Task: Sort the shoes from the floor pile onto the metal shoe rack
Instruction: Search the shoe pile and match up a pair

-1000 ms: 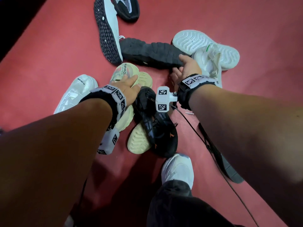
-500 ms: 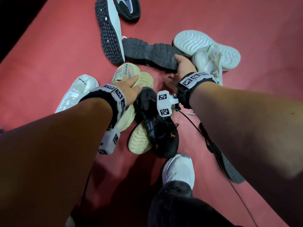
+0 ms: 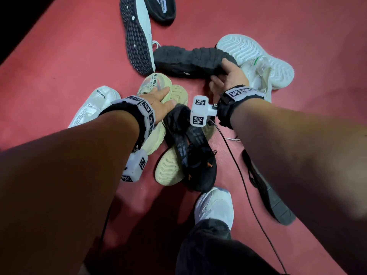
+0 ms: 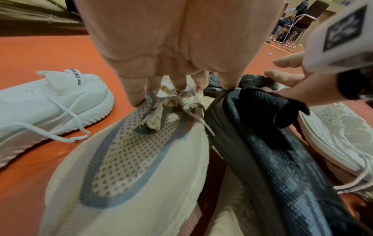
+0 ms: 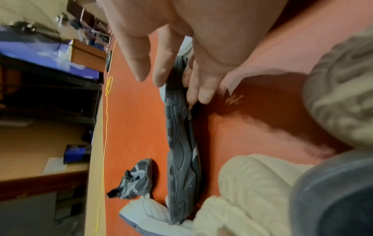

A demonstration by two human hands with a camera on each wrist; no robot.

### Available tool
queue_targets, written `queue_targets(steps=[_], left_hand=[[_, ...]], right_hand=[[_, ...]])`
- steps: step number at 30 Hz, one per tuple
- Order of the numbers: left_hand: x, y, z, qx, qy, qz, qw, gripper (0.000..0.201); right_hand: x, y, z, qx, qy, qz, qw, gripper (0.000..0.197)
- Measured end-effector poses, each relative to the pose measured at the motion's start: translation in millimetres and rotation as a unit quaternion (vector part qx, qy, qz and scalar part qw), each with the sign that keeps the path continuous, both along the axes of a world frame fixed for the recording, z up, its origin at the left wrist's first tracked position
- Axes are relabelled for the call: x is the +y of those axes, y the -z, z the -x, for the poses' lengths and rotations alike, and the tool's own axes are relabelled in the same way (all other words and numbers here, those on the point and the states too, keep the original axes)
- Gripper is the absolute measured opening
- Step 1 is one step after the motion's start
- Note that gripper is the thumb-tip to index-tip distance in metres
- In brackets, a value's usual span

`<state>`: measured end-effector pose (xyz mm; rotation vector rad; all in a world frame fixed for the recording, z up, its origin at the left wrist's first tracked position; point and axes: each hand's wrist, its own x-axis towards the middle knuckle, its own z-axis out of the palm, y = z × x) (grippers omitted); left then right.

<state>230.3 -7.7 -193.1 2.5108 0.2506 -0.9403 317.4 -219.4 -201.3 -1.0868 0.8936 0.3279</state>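
Observation:
A pile of shoes lies on the red floor mat [image 3: 59, 66]. My left hand [image 3: 162, 96] reaches into the opening of a cream mesh shoe [image 3: 155, 83]. In the left wrist view its fingertips [image 4: 139, 99] curl over the collar of that cream shoe [image 4: 129, 159], among crumpled paper stuffing. My right hand [image 3: 226, 74] grips the heel end of a black shoe [image 3: 188, 60] that lies sole up. In the right wrist view the thumb [image 5: 203, 94] and fingers pinch the dark grey sole [image 5: 181, 143] from both sides.
A black knit shoe [image 3: 194, 155] leans on a second cream shoe [image 3: 168, 171] between my arms. Around them lie a white shoe [image 3: 93, 108], a white pair [image 3: 258, 56], a black-soled white shoe [image 3: 137, 34] and a dark shoe [image 3: 272, 201]. My own foot [image 3: 216, 205] stands close.
My right hand has closed round the black shoe's heel end, and that end has tipped up a little. My left hand has stayed on the cream shoe.

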Motion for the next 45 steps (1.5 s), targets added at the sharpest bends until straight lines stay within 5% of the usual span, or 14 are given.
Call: queue_targets(steps=[5, 12, 15, 19, 22, 26, 28, 31, 33, 38, 41, 45], left_hand=[[1, 5, 1, -0.004, 0.002, -0.014, 1.0, 0.066], [-2, 9, 5, -0.022, -0.015, -0.001, 1.0, 0.064], [1, 11, 2, -0.015, -0.006, -0.008, 1.0, 0.066], [4, 14, 0, -0.007, 0.002, -0.007, 1.0, 0.068], [4, 13, -1, -0.012, 0.004, -0.003, 1.0, 0.069], [6, 17, -1, -0.014, 0.002, -0.004, 1.0, 0.071], [6, 17, -2, -0.013, 0.004, -0.006, 1.0, 0.073], [6, 12, -1, -0.007, 0.006, -0.005, 1.0, 0.077], [5, 6, 1, -0.011, 0.002, 0.001, 1.0, 0.075], [14, -25, 11, -0.104, -0.04, 0.012, 0.994, 0.059], [44, -36, 7, -0.142, -0.077, -0.031, 0.986, 0.057], [81, -39, 6, -0.101, -0.097, -0.073, 0.987, 0.067]], right_hand=[[4, -1, -5, 0.001, 0.059, -0.005, 0.998, 0.013], [-6, 4, 0, 0.045, -0.029, 0.161, 0.985, 0.049], [-6, -11, 3, -0.007, -0.111, 0.353, 0.929, 0.023], [-11, -27, -10, -0.047, -0.227, 0.535, 0.813, 0.049], [-10, -31, -14, -0.063, -0.391, 0.577, 0.715, 0.082], [-13, -30, -20, -0.037, -0.464, 0.622, 0.629, 0.058], [-13, -28, -17, -0.06, -0.426, 0.619, 0.657, 0.04], [-6, -23, -6, -0.132, -0.283, 0.541, 0.781, 0.02], [-8, -21, 1, -0.123, -0.239, 0.522, 0.81, 0.011], [-19, -11, 18, 0.002, -0.33, 0.513, 0.793, 0.034], [18, -16, 18, -0.072, -0.323, 0.52, 0.787, 0.037], [88, -35, 8, -0.126, -0.431, 0.404, 0.797, 0.036]])
